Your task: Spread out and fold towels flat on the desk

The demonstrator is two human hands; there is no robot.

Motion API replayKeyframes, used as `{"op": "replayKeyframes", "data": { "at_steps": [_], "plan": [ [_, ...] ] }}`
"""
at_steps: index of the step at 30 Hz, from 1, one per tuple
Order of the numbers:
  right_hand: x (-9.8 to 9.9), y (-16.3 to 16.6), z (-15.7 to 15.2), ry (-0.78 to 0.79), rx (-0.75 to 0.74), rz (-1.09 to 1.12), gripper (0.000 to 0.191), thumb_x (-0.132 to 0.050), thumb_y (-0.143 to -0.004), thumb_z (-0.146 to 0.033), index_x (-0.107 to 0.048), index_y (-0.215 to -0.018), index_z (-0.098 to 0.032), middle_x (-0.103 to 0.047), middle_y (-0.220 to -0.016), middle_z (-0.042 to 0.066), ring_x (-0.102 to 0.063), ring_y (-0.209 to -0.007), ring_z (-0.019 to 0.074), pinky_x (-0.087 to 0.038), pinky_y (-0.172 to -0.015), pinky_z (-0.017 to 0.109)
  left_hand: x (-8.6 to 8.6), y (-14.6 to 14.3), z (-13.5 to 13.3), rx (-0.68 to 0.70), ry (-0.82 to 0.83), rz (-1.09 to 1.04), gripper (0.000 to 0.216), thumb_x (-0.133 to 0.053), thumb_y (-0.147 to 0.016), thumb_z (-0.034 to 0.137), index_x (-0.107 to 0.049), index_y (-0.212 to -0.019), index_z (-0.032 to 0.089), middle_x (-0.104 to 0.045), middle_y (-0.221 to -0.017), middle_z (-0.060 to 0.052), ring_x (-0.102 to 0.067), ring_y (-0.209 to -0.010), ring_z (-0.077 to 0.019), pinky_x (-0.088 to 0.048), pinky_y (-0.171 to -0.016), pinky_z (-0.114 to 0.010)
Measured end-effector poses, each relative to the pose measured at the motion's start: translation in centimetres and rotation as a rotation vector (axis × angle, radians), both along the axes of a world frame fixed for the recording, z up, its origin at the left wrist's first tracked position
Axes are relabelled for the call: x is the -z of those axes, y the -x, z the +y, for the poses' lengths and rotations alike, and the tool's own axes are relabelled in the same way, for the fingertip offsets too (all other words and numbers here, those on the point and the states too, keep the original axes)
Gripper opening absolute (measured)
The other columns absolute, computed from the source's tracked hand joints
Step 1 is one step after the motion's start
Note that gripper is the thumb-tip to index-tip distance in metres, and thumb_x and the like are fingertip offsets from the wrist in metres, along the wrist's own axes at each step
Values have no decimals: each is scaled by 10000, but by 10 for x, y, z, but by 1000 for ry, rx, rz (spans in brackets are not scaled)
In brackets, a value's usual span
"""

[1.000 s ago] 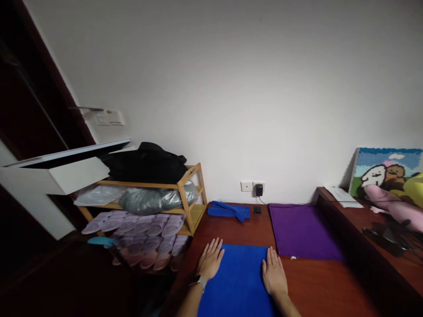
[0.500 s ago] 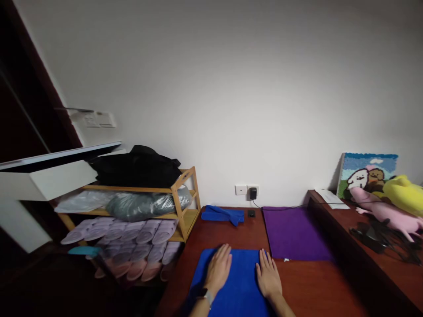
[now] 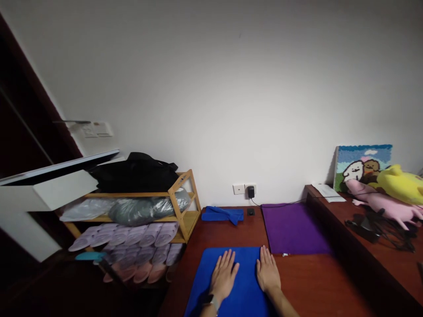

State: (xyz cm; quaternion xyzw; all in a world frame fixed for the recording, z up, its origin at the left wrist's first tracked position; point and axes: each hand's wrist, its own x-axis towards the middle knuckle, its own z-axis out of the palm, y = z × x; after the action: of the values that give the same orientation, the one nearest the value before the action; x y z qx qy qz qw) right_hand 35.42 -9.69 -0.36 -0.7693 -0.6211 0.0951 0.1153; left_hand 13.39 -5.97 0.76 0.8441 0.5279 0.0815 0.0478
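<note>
Left hand (image 3: 224, 275) open flat on blue cloth (image 3: 247, 281), right hand (image 3: 268, 270) likewise at its edge: smoothing, I'd judge; next needs even pressure.

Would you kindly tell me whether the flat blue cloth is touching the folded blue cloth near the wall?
Apart: the head view shows reddish-brown tabletop between the flat blue cloth and the folded blue cloth.

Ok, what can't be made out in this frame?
Head view:
Flat blue fabric cloth: near end cut off by the frame's bottom edge.
Blue cloth under the bare left hand: covered by that hand.
White tag on the purple fabric cloth: too small to read.
Yellow plush toy: right end cut off by the frame's right edge.
</note>
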Motion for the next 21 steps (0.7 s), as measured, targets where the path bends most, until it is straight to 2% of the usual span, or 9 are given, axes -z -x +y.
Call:
{"op": "replayKeyframes", "data": {
  "at_steps": [3,6,8,10,13,18,21],
  "plan": [
    [-8,1,-1,22,2,4,663,-129,-1002,-379,-180,-1586,-70,-162,-1675,53,-135,-1550,189,-128,-1270,374,3,61,5,-171,-13,46,646,-199,-1037,567,-287,-1593,248,-272,-1657,-38,-242,-1534,-244,-237,-1254,-509],
    [-20,0,-5,57,2,19,667,-129,-1002,-385,-178,-1589,-73,-164,-1677,49,-133,-1551,189,-121,-1268,371,8,113,0,-306,-9,72,670,-220,-1028,538,-344,-1574,170,-302,-1646,-84,-264,-1525,-253,-261,-1244,-490],
    [-27,0,-14,54,10,30,670,-111,-1007,-399,-167,-1593,-78,-154,-1680,47,-128,-1552,191,-125,-1266,374,8,134,-9,-370,-45,46,670,-223,-1027,512,-389,-1550,127,-370,-1619,-111,-304,-1511,-264,-292,-1233,-483],
    [-31,2,-27,12,24,26,672,-80,-1015,-411,-158,-1597,-84,-138,-1683,44,-114,-1554,189,-119,-1265,371,4,137,-23,-370,-133,-18,651,-223,-1033,495,-414,-1538,131,-426,-1595,-107,-339,-1499,-264,-309,-1229,-480],
    [-34,6,-53,-48,26,11,665,-76,-1020,-412,-160,-1598,-95,-128,-1686,36,-94,-1557,186,-99,-1268,369,-9,106,-46,-224,-231,-121,605,-232,-1047,492,-419,-1541,195,-437,-1600,-61,-356,-1495,-237,-311,-1237,-450],
    [-30,13,-80,33,26,27,665,-139,-1014,-419,-194,-1591,-95,-177,-1677,52,-130,-1553,222,-126,-1267,403,-29,-2,-80,148,-172,-182,569,-251,-1063,492,-354,-1571,256,-380,-1634,-19,-334,-1506,-216,-325,-1237,-441],
    [-24,14,-85,53,4,35,648,-207,-993,-370,-247,-1580,-97,-205,-1667,64,-155,-1549,232,-140,-1267,414,-28,-56,-88,246,-109,-182,585,-246,-1063,510,-327,-1582,254,-366,-1638,-29,-324,-1510,-219,-323,-1242,-440]
  ]
}}
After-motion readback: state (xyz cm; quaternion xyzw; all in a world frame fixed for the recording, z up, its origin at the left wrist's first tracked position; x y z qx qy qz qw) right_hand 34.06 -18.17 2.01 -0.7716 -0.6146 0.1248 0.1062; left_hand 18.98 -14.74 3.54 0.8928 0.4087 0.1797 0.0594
